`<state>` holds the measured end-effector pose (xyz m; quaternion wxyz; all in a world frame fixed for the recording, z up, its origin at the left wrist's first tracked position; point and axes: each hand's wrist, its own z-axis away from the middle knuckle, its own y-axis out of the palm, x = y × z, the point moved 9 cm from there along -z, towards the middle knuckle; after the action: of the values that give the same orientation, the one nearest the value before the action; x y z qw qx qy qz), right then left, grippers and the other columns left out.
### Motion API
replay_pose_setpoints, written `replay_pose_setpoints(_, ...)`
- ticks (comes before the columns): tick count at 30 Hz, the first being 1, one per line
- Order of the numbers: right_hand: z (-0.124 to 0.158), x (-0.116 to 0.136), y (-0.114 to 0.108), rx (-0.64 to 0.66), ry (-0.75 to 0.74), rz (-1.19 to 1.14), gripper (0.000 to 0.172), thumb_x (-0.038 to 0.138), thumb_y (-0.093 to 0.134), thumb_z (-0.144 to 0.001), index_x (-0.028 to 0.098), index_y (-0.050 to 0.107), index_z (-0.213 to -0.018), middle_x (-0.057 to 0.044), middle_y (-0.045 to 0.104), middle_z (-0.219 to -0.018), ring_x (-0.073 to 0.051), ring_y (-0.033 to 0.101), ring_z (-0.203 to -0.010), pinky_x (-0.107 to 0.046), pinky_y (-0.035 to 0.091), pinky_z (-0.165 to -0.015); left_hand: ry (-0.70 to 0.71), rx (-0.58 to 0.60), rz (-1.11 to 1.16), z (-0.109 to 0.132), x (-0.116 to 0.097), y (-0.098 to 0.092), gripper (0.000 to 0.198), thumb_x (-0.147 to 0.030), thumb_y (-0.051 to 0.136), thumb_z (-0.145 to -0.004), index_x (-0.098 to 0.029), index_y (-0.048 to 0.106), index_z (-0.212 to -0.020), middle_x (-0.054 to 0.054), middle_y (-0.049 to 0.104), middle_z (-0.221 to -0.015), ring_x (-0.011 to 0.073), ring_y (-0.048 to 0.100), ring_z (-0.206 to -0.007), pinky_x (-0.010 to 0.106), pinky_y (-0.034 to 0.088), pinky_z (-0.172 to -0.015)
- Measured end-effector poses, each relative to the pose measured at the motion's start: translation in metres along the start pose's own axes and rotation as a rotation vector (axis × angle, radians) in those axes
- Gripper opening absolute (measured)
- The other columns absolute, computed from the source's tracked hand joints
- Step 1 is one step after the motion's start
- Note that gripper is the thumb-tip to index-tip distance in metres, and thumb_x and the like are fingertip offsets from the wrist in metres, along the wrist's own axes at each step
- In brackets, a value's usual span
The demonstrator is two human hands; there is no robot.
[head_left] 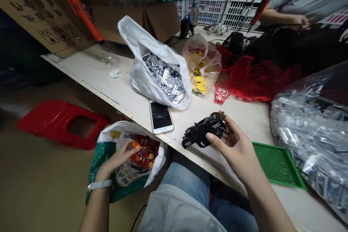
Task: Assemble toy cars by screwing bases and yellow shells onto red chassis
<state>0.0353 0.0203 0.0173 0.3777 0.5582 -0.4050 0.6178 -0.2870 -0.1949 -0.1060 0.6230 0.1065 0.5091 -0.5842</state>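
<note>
A black plastic part (203, 130) is held in my right hand (231, 141), its thumb on the near side and fingers behind, above the table's front edge. Lower down at the left, my left hand (123, 156) reaches into the mouth of a white and green sack (102, 156). Red and orange pieces (145, 154) with bits of yellow and blue fill that sack. The fingers of this hand touch or hover over the pieces, and I cannot make out whether they grip one. A phone (161, 117) lies on the table between the hands.
On the white table (119, 94) stand a white bag (136, 76) of silvery packets, a clear bag of yellow parts (199, 79), red frames (252, 79), a green tray (280, 165) and a large clear bag (312, 134). Electric screwdrivers (81, 14) hang above. A person sits opposite.
</note>
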Motion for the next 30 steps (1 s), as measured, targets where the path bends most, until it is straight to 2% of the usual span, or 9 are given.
replay_pose_setpoints(2,-0.002,-0.009,-0.001,-0.001,0.067,0.013,0.1,0.059,0.089,-0.07,0.018,0.051,-0.154,-0.018,0.063,-0.146,-0.034,0.065,-0.131,-0.052,0.051,-0.115,0.025,0.093,0.01,0.002,-0.022,0.009,0.062,-0.081,0.065,-0.074,-0.023,0.074,-0.095,0.014,0.08,-0.108,0.0371,0.071,-0.115,0.048,0.053,-0.105)
replay_pose_setpoints(5,-0.003,-0.014,0.001,0.02,0.1,0.013,0.094,0.063,0.086,-0.073,0.015,0.056,-0.148,-0.019,0.064,-0.145,-0.034,0.063,-0.135,-0.053,0.048,-0.118,0.099,0.32,0.017,0.021,-0.08,0.026,0.051,-0.071,0.067,-0.083,-0.021,0.078,-0.088,0.009,0.08,-0.087,0.03,0.075,-0.09,0.041,0.059,-0.089)
replay_pose_setpoints(7,-0.003,-0.011,0.004,0.042,0.091,0.002,0.088,0.065,0.083,-0.075,0.014,0.06,-0.143,-0.018,0.066,-0.144,-0.034,0.063,-0.135,-0.051,0.05,-0.117,0.284,0.422,0.04,0.037,-0.134,0.043,0.042,-0.06,0.068,-0.089,-0.021,0.078,-0.102,0.009,0.08,-0.1,0.0275,0.074,-0.097,0.037,0.058,-0.089)
replay_pose_setpoints(9,-0.002,-0.006,0.008,0.086,0.074,-0.018,0.083,0.068,0.079,-0.078,0.016,0.063,-0.141,-0.017,0.069,-0.141,-0.032,0.065,-0.132,-0.049,0.053,-0.114,0.508,0.333,0.13,0.046,-0.184,0.055,0.046,-0.054,0.073,-0.089,-0.022,0.073,-0.122,0.011,0.074,-0.128,0.0283,0.069,-0.117,0.039,0.054,-0.101)
replay_pose_setpoints(11,-0.001,0.001,0.01,0.146,0.042,-0.028,0.074,0.068,0.075,-0.083,0.019,0.066,-0.137,-0.014,0.072,-0.137,-0.031,0.067,-0.128,-0.047,0.054,-0.113,0.646,0.381,0.168,0.053,-0.215,0.088,0.075,-0.049,0.08,-0.085,-0.025,0.052,-0.151,0.013,0.056,-0.156,0.031,0.056,-0.139,0.043,0.044,-0.116)
replay_pose_setpoints(13,-0.001,0.007,0.007,0.201,0.011,-0.019,0.067,0.069,0.07,-0.087,0.02,0.069,-0.134,-0.012,0.075,-0.131,-0.03,0.07,-0.123,-0.046,0.055,-0.111,0.716,0.487,0.254,0.057,-0.233,0.125,0.087,-0.046,0.078,-0.088,-0.025,0.037,-0.161,0.014,0.047,-0.164,0.0322,0.047,-0.149,0.045,0.038,-0.122)
replay_pose_setpoints(17,-0.015,0.014,-0.025,0.205,-0.078,0.195,0.063,0.07,0.061,-0.092,0.023,0.07,-0.135,-0.011,0.072,-0.137,-0.031,0.068,-0.126,-0.049,0.053,-0.114,0.682,0.459,0.403,0.045,-0.246,0.167,0.077,-0.043,0.072,-0.094,-0.027,0.037,-0.161,0.011,0.048,-0.164,0.03,0.045,-0.151,0.042,0.037,-0.123)
replay_pose_setpoints(23,-0.086,0.024,-0.073,0.145,-0.264,0.905,0.048,0.043,0.053,-0.103,0.014,0.067,-0.14,-0.021,0.067,-0.142,-0.037,0.064,-0.132,-0.057,0.053,-0.11,0.698,0.111,0.281,0.025,-0.254,0.175,0.072,-0.035,0.068,-0.093,-0.025,0.038,-0.158,0.013,0.046,-0.164,0.0291,0.043,-0.152,0.043,0.031,-0.126)
replay_pose_setpoints(30,-0.149,0.023,-0.053,0.256,-0.419,1.025,0.045,0.003,0.054,-0.093,0.019,0.071,-0.132,-0.015,0.061,-0.151,-0.03,0.045,-0.149,-0.057,0.026,-0.125,0.522,-0.045,0.303,0.005,-0.248,0.173,0.086,-0.04,0.077,-0.081,-0.017,0.033,-0.151,0.025,0.057,-0.148,0.0366,0.058,-0.136,0.05,0.044,-0.113)
